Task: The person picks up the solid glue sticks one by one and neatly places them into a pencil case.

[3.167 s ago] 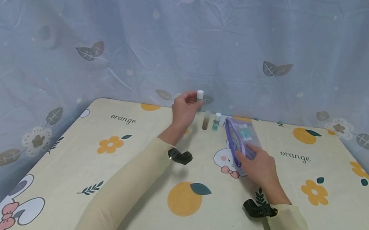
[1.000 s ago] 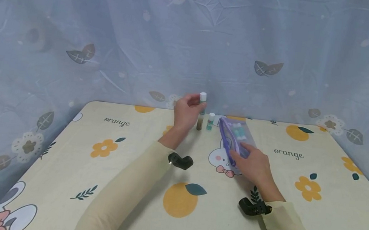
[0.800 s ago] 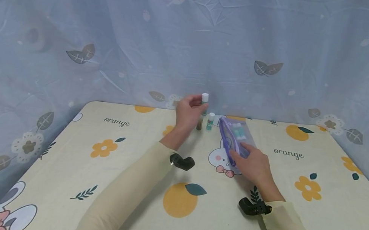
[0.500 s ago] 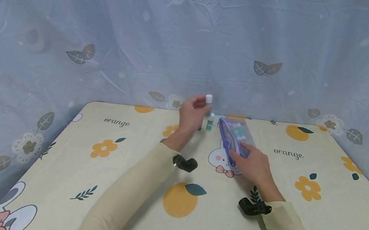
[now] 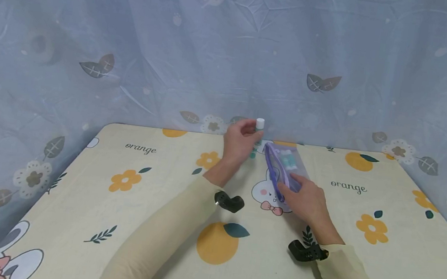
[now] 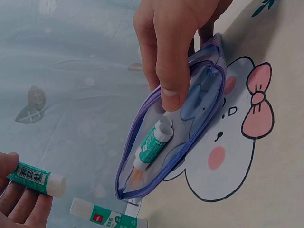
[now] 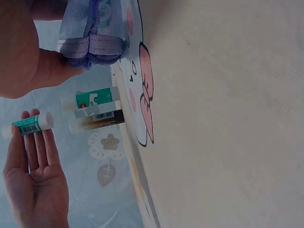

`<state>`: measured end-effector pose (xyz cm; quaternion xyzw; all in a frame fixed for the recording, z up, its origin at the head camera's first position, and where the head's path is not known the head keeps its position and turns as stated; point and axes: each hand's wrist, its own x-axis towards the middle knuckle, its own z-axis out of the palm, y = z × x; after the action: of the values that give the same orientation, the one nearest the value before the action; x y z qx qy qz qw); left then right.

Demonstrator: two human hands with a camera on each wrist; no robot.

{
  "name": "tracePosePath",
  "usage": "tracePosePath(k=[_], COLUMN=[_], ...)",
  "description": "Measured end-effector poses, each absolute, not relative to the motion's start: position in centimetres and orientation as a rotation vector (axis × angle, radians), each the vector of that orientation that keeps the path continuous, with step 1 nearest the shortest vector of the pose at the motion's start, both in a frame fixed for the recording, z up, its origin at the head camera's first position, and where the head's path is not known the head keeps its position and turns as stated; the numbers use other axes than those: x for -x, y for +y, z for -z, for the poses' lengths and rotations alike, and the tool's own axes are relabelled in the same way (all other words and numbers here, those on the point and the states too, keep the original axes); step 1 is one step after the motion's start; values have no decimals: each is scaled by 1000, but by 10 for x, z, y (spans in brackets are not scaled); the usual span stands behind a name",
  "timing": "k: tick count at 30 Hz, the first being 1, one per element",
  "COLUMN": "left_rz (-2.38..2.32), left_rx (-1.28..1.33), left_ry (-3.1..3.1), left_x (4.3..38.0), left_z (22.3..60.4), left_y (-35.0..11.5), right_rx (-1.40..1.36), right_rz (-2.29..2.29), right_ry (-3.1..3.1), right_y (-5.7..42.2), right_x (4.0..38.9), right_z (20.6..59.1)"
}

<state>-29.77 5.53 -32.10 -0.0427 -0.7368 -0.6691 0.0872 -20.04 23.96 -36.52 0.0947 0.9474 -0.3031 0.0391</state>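
Observation:
My left hand (image 5: 239, 140) holds a green-labelled glue stick (image 5: 260, 124) with a white cap between thumb and fingers, above the table's far edge. My right hand (image 5: 310, 203) pinches the side of a clear zip pouch (image 5: 301, 160) with purple trim. The left wrist view looks into the pouch's parted mouth (image 6: 137, 124), where green glue sticks (image 6: 153, 146) lie. A second green glue stick (image 7: 97, 99) stands on the table beside a brown tube (image 7: 102, 121) with a translucent cap. In the head view the left hand hides the brown tube and most of that standing stick.
A cream cloth printed with oranges, flowers and a rabbit covers the table (image 5: 148, 214). Behind its far edge hangs a blue-grey patterned curtain (image 5: 155, 49). Each wrist carries a black strap (image 5: 229, 202).
My left hand has moved right and slightly down with the glue stick, passing in front of the brown tube and towards the pouch. My right hand stays on the pouch.

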Motion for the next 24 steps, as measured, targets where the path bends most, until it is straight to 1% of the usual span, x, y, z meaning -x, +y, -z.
tracePosePath(k=[24], left_rz=[2008], left_rx=[147], left_ry=[-2195], left_x=[290], left_z=[322], left_y=[69], right_rx=[-331], right_rz=[912], right_ry=[2886], right_y=[237], right_x=[200], right_z=[364])
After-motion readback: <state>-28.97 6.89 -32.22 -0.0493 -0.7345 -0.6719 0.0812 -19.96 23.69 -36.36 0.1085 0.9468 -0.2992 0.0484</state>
